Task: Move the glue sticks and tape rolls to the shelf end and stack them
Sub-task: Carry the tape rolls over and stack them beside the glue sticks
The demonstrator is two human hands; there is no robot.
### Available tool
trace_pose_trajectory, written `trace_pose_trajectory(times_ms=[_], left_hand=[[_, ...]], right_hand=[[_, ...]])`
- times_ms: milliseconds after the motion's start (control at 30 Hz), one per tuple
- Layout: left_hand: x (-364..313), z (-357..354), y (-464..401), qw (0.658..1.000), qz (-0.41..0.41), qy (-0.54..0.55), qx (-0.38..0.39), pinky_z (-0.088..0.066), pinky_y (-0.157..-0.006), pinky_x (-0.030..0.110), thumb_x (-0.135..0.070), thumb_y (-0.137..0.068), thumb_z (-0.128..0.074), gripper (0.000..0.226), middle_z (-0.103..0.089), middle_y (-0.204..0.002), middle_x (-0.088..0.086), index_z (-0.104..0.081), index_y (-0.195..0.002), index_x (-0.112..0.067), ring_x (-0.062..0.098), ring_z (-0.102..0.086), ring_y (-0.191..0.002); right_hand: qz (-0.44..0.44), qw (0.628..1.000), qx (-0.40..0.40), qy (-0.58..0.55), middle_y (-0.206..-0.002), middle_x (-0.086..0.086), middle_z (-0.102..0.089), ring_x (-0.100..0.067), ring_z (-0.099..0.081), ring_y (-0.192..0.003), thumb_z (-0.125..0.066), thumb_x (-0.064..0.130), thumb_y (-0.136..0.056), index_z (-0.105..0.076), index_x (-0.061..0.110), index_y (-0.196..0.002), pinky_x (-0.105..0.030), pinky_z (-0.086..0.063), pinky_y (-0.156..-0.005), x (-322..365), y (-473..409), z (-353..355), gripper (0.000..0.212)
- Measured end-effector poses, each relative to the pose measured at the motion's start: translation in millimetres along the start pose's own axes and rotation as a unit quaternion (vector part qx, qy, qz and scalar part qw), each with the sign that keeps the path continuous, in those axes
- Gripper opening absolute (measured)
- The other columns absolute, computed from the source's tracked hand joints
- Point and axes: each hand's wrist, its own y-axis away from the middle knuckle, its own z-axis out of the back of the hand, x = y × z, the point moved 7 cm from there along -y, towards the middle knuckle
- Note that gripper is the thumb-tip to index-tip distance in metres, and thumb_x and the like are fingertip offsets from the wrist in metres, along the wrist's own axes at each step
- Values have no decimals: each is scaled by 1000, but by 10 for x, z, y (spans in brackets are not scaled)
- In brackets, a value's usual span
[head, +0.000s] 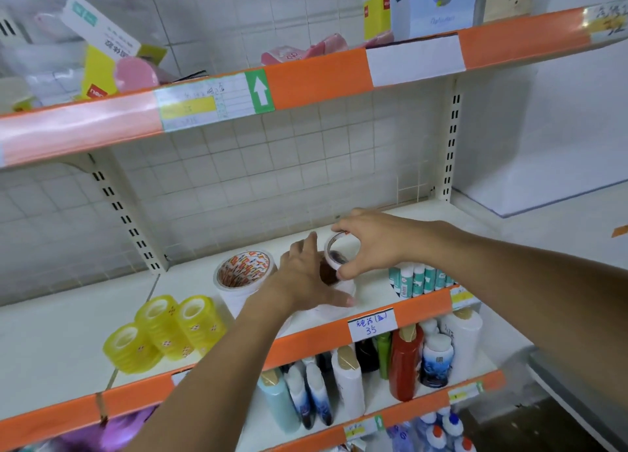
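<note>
From the head view, the right hand [370, 244] is pinching a small tape roll [334, 252], fingers curled round its rim, just above a white roll [334, 302] that the left hand [307, 278] is steadying with straight fingers. Glue sticks [421, 278] are already standing right of it; the yellow rolls [166, 329] far left are probably still waiting to be moved.

Three yellow tape rolls [166, 329] are counted at the left of the middle shelf [373, 312], and three white tape rolls [243, 276] near its centre. About six glue sticks [419, 278] are seen at the right.
</note>
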Motion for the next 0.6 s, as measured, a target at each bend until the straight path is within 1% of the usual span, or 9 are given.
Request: trace_pose_trajectory(times_ms=[67,167,233,367,467,533,600], left_hand=[[13,26,42,1000,-1,17,-18,-30,-114,41,-50,-61,-88,136,-18,-155,9,4,-156,-16,29,-21,-144],[-21,80,86,998,-18,33,-49,-36,-110,44,-39,-63,-89,127,-26,-148,10,-2,-154,-18,30,-30,-138],[-37,98,103,997,-28,43,-60,-38,-108,45,-35,-64,-89,124,-29,-146,10,-4,-154,-18,30,-34,-135],[19,66,135,997,-23,44,-67,-38,-108,44,-32,-63,-89,125,-31,-145,10,-6,-155,-18,31,-37,-133],[42,5,160,997,-15,40,-62,-37,-109,43,-33,-64,-88,127,-30,-148,8,-1,-156,-20,30,-36,-134],[38,-17,160,997,-15,44,-60,-39,-108,43,-33,-64,-88,127,-31,-146,7,-1,-156,-19,29,-37,-133],[27,-17,148,997,-14,53,-63,-43,-104,44,-32,-63,-88,126,-32,-145,7,-2,-155,-20,28,-39,-131]], right_hand=[[9,1000,15,2,-125,1,-47,-20,-50,-113,-79,55,-65,-51,21,-133,-42,-49,-95,80,-84,-62,81],[23,999,27,-11,-109,3,-52,-19,-55,-100,-77,52,-57,-60,23,-116,-44,-52,-88,169,-197,-150,68],[33,998,29,-34,-102,4,-56,-18,-58,-93,-74,47,-53,-62,22,-110,-45,-54,-83,200,-262,-193,63],[56,996,36,-59,-95,5,-59,-17,-60,-85,-79,39,-61,-62,22,-100,-36,-54,-73,244,-346,-259,46],[65,995,36,-65,-98,6,-57,-16,-59,-88,-81,39,-65,-58,26,-97,-33,-52,-75,241,-374,-258,41],[67,994,32,-75,-94,7,-59,-15,-59,-86,-81,36,-67,-56,29,-89,-31,-50,-71,238,-381,-247,34],[65,994,34,-77,-92,8,-59,-14,-59,-84,-81,34,-67,-53,31,-86,-29,-49,-70,240,-386,-256,34]])
